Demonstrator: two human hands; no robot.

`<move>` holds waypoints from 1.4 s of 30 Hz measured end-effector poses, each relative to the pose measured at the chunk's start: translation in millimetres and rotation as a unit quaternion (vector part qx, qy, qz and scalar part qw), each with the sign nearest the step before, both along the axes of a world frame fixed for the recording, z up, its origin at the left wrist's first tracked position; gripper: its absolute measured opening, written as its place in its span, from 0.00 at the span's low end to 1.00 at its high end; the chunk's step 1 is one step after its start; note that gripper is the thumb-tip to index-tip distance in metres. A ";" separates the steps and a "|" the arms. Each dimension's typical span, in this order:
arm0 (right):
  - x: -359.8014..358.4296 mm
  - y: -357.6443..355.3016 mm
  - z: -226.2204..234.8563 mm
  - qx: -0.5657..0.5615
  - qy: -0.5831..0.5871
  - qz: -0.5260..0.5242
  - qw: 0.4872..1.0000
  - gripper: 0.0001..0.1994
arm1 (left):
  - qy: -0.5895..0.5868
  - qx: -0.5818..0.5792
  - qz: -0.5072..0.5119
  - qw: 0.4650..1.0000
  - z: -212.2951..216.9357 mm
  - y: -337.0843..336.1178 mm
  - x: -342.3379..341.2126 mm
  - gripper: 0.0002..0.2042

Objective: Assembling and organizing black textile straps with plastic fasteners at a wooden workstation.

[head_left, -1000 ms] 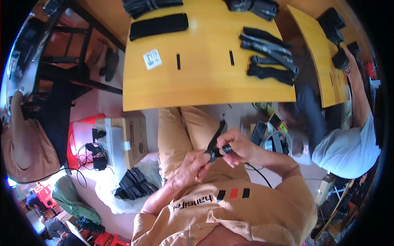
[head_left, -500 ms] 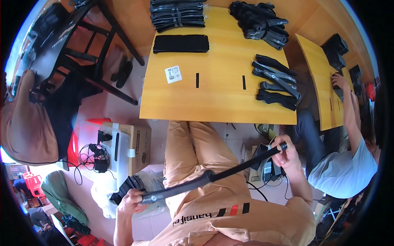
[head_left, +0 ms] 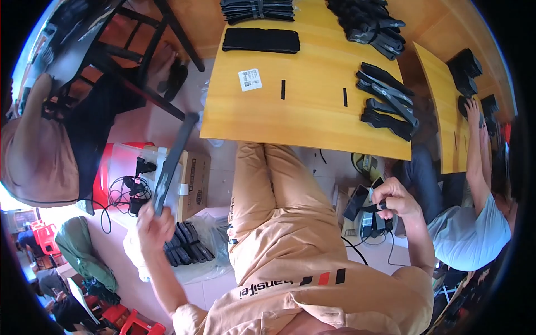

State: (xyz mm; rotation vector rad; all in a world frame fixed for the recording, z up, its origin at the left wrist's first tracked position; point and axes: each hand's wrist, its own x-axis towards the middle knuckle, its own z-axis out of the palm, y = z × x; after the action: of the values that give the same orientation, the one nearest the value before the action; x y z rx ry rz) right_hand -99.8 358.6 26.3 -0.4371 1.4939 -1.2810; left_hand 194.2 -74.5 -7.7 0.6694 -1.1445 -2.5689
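My left hand [head_left: 153, 228] is closed around one end of a dark grey strap [head_left: 174, 153]. The strap sticks up and away from the fist, its far tip smeared by motion near the table's left front corner. On the right, my right hand [head_left: 394, 201] pinches a short black strap piece [head_left: 369, 209], most of it hidden by the fingers. A gap lies between the hands, and neither touches the table. More grey and black straps [head_left: 387, 100] lie loosely on the table's right side, with a bundled heap of straps [head_left: 368, 28] behind them.
The yellow table [head_left: 312, 123] bears a folded black cloth piece [head_left: 261, 41], a banded stack [head_left: 258, 10] and a white label [head_left: 250, 80]. Left of my legs stand a carton [head_left: 196, 184] and a clear bin with cables [head_left: 131, 190]. People sit at both sides.
The strap was stretched between both hands; now the left hand swings a strap upward to the left, apart from the right. The right hand keeps a black piece. The view has shifted slightly.
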 end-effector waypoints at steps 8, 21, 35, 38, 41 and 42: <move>6.5 -24.6 48.3 0.050 0.395 0.195 0.896 0.08 | -0.026 -0.057 -0.019 0.998 -56.6 53.6 -160.5 0.18; -6.2 -31.8 74.0 0.021 0.542 0.249 0.802 0.08 | -0.252 -0.356 -0.072 0.897 -41.6 70.3 -152.3 0.27; -20.3 -62.4 40.6 0.000 0.766 0.259 0.589 0.09 | 0.078 -0.331 -0.472 0.813 12.5 150.2 -232.6 0.13; -31.1 -62.7 23.3 -0.002 0.560 0.039 0.828 0.18 | 0.081 -0.324 -0.405 0.851 4.2 147.7 -236.9 0.11; -25.8 -66.7 3.1 -0.018 0.353 -0.082 0.932 0.17 | 0.026 -0.383 -0.432 0.816 10.9 147.2 -247.4 0.10; -24.6 -69.0 -2.2 -0.006 0.284 -0.113 0.952 0.14 | 0.028 -0.400 -0.436 0.806 12.1 149.4 -249.9 0.10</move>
State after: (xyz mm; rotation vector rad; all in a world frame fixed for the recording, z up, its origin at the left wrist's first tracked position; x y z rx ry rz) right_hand -124.4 289.6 24.0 -0.7011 2.0661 -1.4127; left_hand -55.7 74.9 4.5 -0.2154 -2.7297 -2.1875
